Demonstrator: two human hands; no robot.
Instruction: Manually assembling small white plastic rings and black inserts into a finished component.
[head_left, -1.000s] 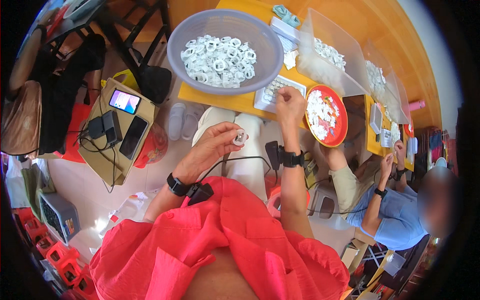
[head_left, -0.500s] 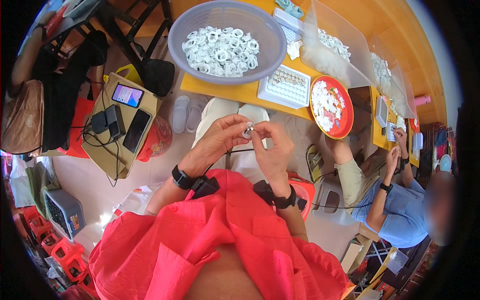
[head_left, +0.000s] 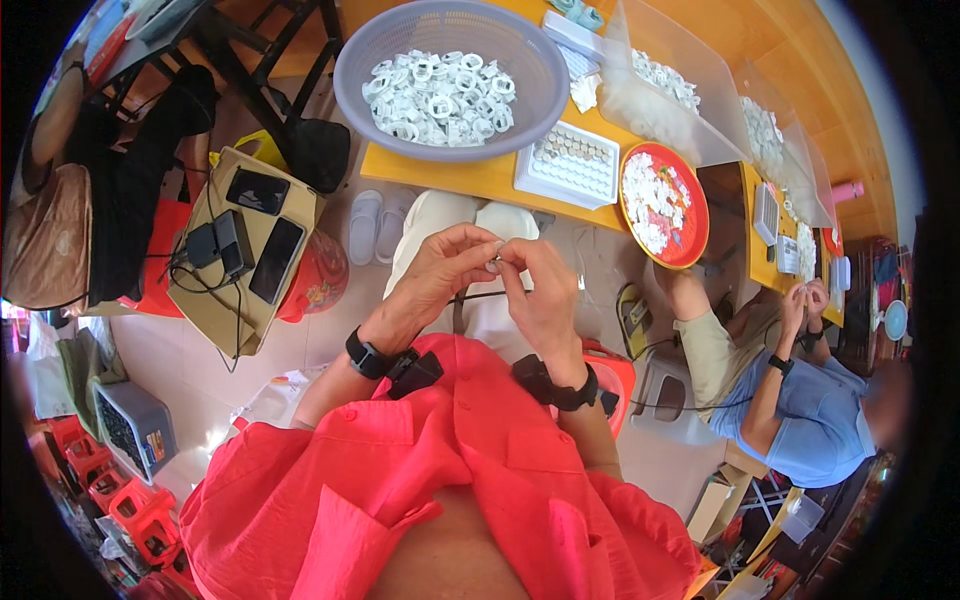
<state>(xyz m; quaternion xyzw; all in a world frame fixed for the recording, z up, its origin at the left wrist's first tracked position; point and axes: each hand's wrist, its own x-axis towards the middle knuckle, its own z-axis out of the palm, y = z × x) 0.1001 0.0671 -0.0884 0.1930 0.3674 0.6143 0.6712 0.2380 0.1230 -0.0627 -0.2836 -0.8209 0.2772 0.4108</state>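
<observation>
My left hand (head_left: 436, 268) and my right hand (head_left: 541, 297) meet at the fingertips in front of my lap. Both are closed in a pinch on one small whitish round part (head_left: 494, 262) with a shiny bit on it. Fingers cover most of the part, so its exact kind does not show. Beyond my hands, a grey-purple basket (head_left: 352, 75) on the yellow table holds many white ring-shaped plastic pieces (head_left: 441, 104). Beside it sits a white tray (head_left: 567, 190) with rows of round wells, the far rows filled with metallic discs.
A red round tray (head_left: 690, 245) of small white pieces sits at the table's edge. Clear bins (head_left: 640, 95) stand behind. Left, a cardboard box (head_left: 225, 320) bears two phones and cables. At right, a co-worker in a blue shirt (head_left: 800, 425) works with both hands.
My fingers have closed further over the small part, hiding more of it; my right hand has shifted slightly left. A phone screen has gone dark. The co-worker's hands have come together.
</observation>
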